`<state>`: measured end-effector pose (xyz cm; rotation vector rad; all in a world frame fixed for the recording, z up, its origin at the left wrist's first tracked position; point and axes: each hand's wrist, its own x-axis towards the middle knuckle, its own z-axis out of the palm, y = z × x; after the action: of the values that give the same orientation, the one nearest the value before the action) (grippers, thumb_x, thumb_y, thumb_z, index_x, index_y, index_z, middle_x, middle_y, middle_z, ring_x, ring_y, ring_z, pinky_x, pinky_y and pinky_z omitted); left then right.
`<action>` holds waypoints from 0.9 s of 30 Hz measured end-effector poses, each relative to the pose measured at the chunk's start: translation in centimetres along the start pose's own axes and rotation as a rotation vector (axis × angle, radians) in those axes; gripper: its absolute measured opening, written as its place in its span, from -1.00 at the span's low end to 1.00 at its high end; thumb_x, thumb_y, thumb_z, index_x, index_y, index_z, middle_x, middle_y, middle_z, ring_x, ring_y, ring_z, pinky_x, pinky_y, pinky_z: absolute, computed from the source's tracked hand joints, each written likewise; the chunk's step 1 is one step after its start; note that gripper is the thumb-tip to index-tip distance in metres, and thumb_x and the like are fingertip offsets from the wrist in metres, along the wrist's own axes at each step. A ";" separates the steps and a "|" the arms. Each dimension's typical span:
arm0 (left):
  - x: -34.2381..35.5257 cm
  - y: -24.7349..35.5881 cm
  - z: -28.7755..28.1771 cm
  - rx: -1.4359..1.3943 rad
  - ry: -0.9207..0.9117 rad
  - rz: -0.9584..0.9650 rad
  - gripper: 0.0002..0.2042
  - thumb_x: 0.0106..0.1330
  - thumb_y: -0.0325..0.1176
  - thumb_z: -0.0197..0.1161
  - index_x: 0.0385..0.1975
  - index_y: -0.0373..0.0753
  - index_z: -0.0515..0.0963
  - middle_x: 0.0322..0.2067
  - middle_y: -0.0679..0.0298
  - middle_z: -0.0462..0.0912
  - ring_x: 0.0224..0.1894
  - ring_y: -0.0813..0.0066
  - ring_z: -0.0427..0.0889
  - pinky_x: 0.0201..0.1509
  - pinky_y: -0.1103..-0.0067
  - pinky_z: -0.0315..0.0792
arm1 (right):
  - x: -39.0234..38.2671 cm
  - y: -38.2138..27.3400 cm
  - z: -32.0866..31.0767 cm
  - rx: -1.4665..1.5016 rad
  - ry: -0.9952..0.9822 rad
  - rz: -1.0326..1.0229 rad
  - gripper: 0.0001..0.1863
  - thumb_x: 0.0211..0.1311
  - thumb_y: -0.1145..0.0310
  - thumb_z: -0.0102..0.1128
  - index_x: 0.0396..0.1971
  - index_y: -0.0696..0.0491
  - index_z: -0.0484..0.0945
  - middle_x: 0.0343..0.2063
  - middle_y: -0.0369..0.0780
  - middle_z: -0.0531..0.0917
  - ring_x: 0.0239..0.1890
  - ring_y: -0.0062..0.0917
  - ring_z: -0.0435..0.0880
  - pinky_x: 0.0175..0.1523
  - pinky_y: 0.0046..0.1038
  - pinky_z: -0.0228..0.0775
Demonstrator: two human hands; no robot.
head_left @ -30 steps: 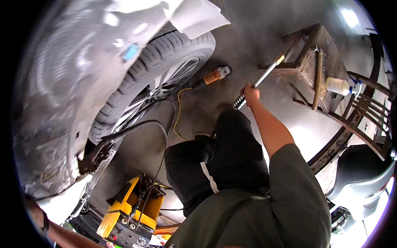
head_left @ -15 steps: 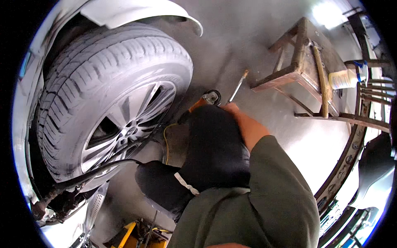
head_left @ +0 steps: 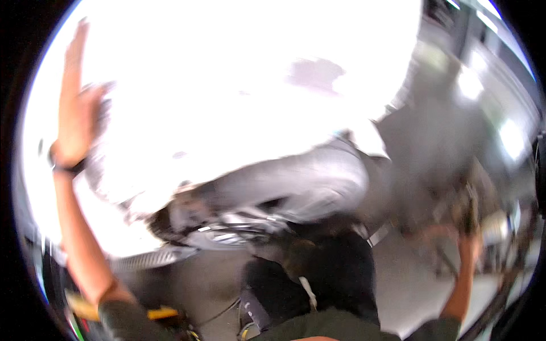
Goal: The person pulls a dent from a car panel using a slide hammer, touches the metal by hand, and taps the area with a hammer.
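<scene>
Left grip spread, thumb apart, at white car body; contact unclear. Right grip blurs beside spray bottle; can't tell whether closed.

The left hand apparently touches the white bodywork.

Right hand blurred, its grip unclear, car wheel smeared and partly behind dark trousers.

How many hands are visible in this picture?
2: the left hand, raised at upper left against the view of the white car; the right hand, blurred, at right. Blur could hide another.
</scene>
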<state>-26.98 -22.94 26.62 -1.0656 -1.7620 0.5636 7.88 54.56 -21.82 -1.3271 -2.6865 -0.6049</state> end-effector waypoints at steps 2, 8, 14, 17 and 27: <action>2.1 3.3 0.5 -0.034 -0.007 -0.064 -0.21 0.47 0.07 -0.07 0.58 -0.31 0.03 0.58 -0.07 0.02 0.63 0.03 -0.02 0.67 0.17 -0.10 | -0.5 3.2 1.9 0.133 -0.114 0.119 -0.21 0.35 0.05 0.28 0.46 0.09 0.25 0.34 0.07 0.43 0.38 0.02 0.38 0.40 0.01 0.32; -1.1 4.5 -5.6 0.014 -0.104 -0.092 -0.18 0.42 0.06 -0.01 0.58 -0.29 0.04 0.58 -0.04 0.02 0.63 0.04 0.00 0.67 0.16 -0.07 | 2.8 -2.1 0.3 0.285 -0.482 0.412 -0.22 0.33 0.27 0.29 0.47 0.21 0.20 0.33 0.10 0.44 0.40 -0.11 0.41 0.45 -0.12 0.32; -4.0 6.4 -5.6 -0.051 -0.114 -0.180 -0.17 0.33 0.00 0.07 0.57 -0.28 0.09 0.58 -0.01 0.06 0.62 0.06 0.04 0.66 0.15 -0.03 | 5.4 -1.1 5.1 0.997 -0.049 0.405 -0.47 0.36 0.44 0.08 0.31 0.27 0.41 -0.04 -0.06 0.65 -0.01 -0.33 0.67 0.11 -0.32 0.53; -3.8 5.8 -6.7 -0.010 -0.213 -0.206 -0.17 0.32 -0.01 0.09 0.56 -0.30 0.10 0.58 0.01 0.07 0.61 0.05 0.06 0.65 0.15 -0.02 | 1.0 -6.9 -4.3 1.619 -0.008 0.125 -0.47 0.49 0.27 0.10 0.33 0.23 0.40 -0.15 -0.14 0.65 -0.22 -0.37 0.66 -0.12 -0.38 0.51; 4.5 4.9 -2.1 0.083 0.055 -0.304 -0.10 0.40 0.19 0.03 0.47 -0.54 0.12 0.53 -0.29 0.04 0.60 -0.20 -0.02 0.66 0.13 -0.12 | -4.2 -19.9 -43.1 2.284 0.093 -0.706 -0.58 0.57 0.14 0.12 0.18 0.11 0.35 -0.48 -0.30 0.49 -0.62 -0.68 0.46 -0.55 -0.59 0.36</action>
<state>-23.75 -16.73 26.02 -0.7312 -1.7928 0.4105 -9.19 24.03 10.58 0.3247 -1.5703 1.7391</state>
